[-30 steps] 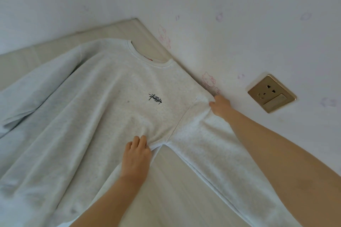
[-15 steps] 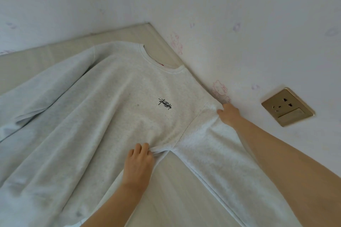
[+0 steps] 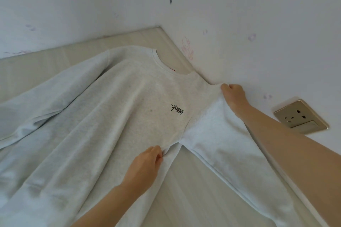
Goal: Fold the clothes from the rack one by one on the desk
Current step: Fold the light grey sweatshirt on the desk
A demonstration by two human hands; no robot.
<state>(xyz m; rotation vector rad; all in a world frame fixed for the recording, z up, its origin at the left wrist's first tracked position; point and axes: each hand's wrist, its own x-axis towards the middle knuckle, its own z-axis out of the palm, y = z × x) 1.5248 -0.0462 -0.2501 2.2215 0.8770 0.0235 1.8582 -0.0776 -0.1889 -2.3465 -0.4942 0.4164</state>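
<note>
A light grey sweatshirt [image 3: 114, 116] with a small black chest logo lies front up on the pale wooden desk [image 3: 188, 190], its collar toward the far corner. My left hand [image 3: 145, 164] pinches the fabric at the armpit of the right-side sleeve. My right hand [image 3: 233, 96] grips the shoulder seam of that sleeve next to the wall and lifts it slightly. That sleeve [image 3: 230, 153] runs down toward the lower right under my right forearm. The other sleeve lies spread at the left.
A white wall [image 3: 239, 24] with faint pink marks borders the desk at the back and right. A gold wall socket [image 3: 300, 117] sits just right of my right arm. Bare desk shows between the sweatshirt's body and the sleeve.
My right hand has slid up the shoulder seam toward the collar and raised the fabric. My left hand now pinches the armpit instead of lying flat. The view shifted.
</note>
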